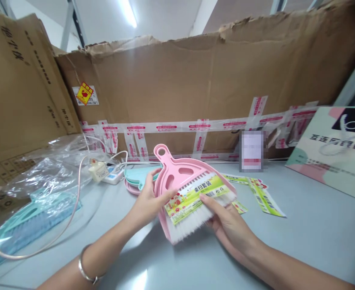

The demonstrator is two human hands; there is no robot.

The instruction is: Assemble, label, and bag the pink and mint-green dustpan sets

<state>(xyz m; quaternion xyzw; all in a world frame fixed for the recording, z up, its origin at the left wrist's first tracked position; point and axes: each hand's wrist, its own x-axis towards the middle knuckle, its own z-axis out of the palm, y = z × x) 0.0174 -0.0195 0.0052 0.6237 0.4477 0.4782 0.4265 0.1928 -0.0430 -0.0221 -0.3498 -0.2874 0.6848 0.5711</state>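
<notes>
A pink dustpan (183, 166) is held tilted above the table, with a white-bristled pink hand brush (192, 220) nested in it. Across the brush lies a green and yellow paper label (195, 197) with printed characters. My left hand (149, 197) grips the dustpan's left side, thumb on the label's left end. At the lower right edge my right hand (225, 219) pinches the set, its thumb pressing on the label and its fingers underneath. Behind the dustpan sit teal and pink dustpan pieces (139, 177), partly hidden. More green labels (263, 197) lie to the right.
On the left, a teal brush set in clear plastic (32, 221) lies under a looping cable (70, 219). A charger and power strip (112, 174) stand behind. A large taped carton (171, 88) closes off the back. A printed board (334, 149) leans at right.
</notes>
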